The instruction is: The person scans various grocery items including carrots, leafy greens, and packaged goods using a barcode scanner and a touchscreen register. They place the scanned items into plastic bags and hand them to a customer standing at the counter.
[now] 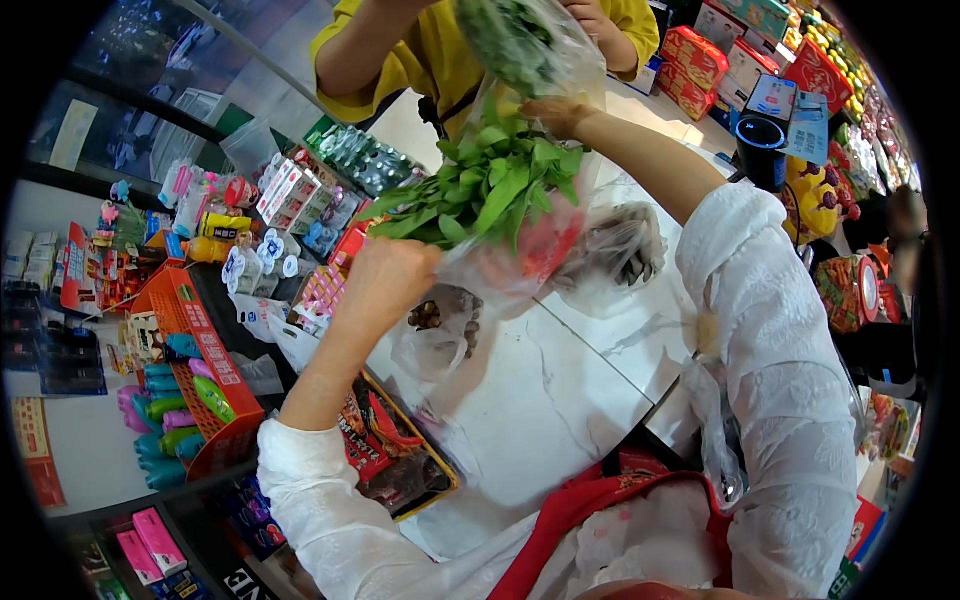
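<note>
A clear plastic bag (467,268) stands stretched over the white counter, with leafy greens (500,180) sticking out of its mouth and something red (550,240) low in it. My left hand (400,275) is closed on the bag's left edge, beside the stems. At the far side my right hand (562,116) reaches over the leaves, its fingers closed on plastic; they are partly hidden. Just beyond it, a person in yellow (385,50) holds another clear bag of greens (515,45) above the counter.
On the white counter (530,390) lie a bag of dark, long pieces (635,245) and a small bag with brown, round pieces (428,315). Goods line the left, with an orange display box (205,370) and a tray of red packets (385,440). A black device (762,145) stands at the right.
</note>
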{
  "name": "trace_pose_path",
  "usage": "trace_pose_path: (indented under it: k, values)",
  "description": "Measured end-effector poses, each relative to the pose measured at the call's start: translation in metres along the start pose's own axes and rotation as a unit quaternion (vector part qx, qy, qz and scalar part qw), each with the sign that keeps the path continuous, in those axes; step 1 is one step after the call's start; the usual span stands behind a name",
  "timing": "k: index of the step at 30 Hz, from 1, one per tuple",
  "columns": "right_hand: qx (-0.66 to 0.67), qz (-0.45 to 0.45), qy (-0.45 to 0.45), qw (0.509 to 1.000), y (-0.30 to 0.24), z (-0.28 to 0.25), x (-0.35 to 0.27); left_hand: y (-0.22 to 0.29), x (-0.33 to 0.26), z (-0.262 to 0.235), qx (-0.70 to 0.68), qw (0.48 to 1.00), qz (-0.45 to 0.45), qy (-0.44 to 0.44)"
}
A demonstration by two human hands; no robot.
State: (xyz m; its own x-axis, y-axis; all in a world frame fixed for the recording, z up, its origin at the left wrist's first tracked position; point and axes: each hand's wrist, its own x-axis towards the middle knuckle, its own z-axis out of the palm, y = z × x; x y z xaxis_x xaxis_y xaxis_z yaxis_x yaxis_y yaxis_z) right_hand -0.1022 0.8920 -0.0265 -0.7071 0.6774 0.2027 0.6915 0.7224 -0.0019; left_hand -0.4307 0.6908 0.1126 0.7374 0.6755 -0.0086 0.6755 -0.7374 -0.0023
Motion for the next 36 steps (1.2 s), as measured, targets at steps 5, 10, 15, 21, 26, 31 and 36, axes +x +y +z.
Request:
trace_pose_path:
  k: [5, 10, 15, 21, 26, 31, 36]
  values:
    - [0.189, 0.107, -0.21, 0.953, -0.016, 0.003, 0.018, 0.024, -0.013, -0.015, 0.091, 0.992, 0.066, 0.055]
    - [0.209, -0.124, -0.213, 0.946, -0.075, -0.059, 0.011, 0.056, -0.012, -0.012, 0.01, 0.983, 0.154, 0.103]
    - [0.21, -0.181, -0.209, 0.938, -0.106, -0.059, 0.002, 0.043, -0.029, -0.015, -0.028, 0.984, 0.138, 0.106]
    - [0.157, 0.024, -0.052, 0.986, -0.092, -0.013, 0.02, 0.035, -0.015, -0.09, -0.082, 0.98, 0.153, 0.095]
    - [0.263, 0.261, -0.097, 0.924, -0.154, -0.016, 0.027, 0.054, 0.018, -0.09, -0.093, 0.976, 0.187, 0.063]
    - [0.045, -0.065, -0.275, 0.958, -0.169, -0.143, -0.005, 0.058, 0.0, -0.083, -0.084, 0.987, 0.128, 0.043]
    - [0.307, 0.127, -0.096, 0.938, -0.127, -0.186, -0.111, 0.05, -0.004, -0.079, -0.057, 0.99, 0.107, 0.075]
